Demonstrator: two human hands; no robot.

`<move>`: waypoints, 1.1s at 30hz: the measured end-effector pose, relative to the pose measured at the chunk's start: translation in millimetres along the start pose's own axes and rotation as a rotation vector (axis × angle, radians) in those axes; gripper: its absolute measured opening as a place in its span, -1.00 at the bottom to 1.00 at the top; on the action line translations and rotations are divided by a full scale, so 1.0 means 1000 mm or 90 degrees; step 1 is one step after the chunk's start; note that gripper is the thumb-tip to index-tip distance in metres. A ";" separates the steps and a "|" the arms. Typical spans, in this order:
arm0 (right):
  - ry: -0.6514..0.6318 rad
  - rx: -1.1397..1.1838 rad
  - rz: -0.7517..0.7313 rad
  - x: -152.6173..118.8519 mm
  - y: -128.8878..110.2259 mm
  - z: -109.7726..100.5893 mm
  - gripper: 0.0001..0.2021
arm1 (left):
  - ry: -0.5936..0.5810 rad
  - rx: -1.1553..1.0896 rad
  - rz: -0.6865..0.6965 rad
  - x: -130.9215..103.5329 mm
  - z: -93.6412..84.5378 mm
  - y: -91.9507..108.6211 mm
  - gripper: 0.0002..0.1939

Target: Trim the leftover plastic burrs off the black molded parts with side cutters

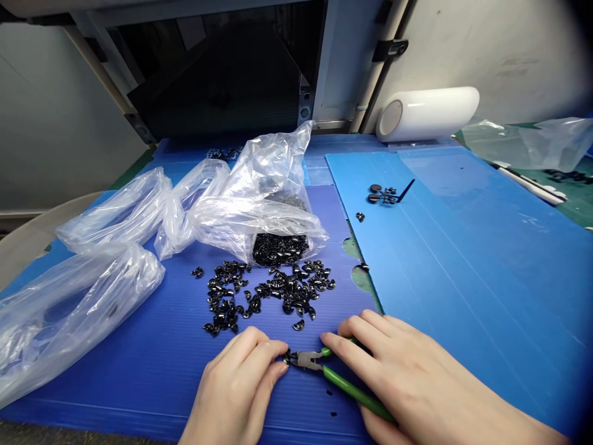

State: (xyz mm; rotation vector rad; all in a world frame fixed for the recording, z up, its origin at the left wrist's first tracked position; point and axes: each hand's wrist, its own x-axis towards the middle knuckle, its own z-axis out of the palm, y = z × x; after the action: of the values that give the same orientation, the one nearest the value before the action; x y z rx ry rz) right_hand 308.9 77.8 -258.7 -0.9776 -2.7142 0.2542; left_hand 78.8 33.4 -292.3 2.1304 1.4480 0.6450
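Over the blue sheet (176,334), green-handled pliers (334,377) show grey jaws.

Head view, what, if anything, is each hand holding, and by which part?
Right hand: green-handled cutters, by the handles. Left hand: a small black piece, gripped spot hidden.

Facing me, a dark rectangle (222,80), panel or opening I cannot tell, sits in a grey frame (341,62). Beige poles (374,80) flank it, pale walls (500,49) beyond. Blue sheets (486,259) cover my counter (575,201), green showing at its edges.
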 end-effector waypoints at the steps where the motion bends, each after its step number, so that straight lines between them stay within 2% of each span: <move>1: 0.019 -0.005 -0.009 -0.001 0.001 0.002 -0.65 | -0.003 -0.003 -0.002 0.000 0.001 0.000 -0.82; 4: 0.043 -0.026 -0.023 -0.003 0.004 0.008 -0.61 | 0.002 -0.005 -0.009 0.002 0.000 0.001 -0.81; 10: 0.034 -0.039 -0.033 -0.002 0.008 0.010 -0.58 | 0.014 0.010 0.014 0.003 -0.003 0.002 -0.78; 14: 0.058 -0.053 -0.037 -0.002 0.008 0.011 -0.60 | 0.032 0.011 -0.003 0.001 0.004 0.002 -0.82; 17: 0.050 -0.061 -0.037 -0.001 0.007 0.011 -0.57 | 0.056 0.002 -0.022 -0.001 0.009 0.004 -0.83; 22: 0.025 -0.102 -0.057 0.003 0.005 0.013 -0.48 | 0.054 0.019 -0.011 -0.002 0.011 0.004 -0.85; 27: 0.046 -0.148 -0.074 0.005 0.003 0.009 -0.58 | 0.055 0.036 -0.014 -0.002 0.012 0.003 -0.86; 33: -0.068 -0.157 -0.058 0.020 -0.001 -0.005 -0.69 | 0.076 0.066 -0.018 -0.002 0.015 0.005 -0.88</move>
State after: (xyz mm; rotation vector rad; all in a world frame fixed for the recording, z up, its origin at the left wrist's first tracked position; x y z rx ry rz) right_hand 294.9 90.1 -250.3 -0.9207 -2.9306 -0.0495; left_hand 90.5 27.7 -301.2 2.1789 1.6045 0.7113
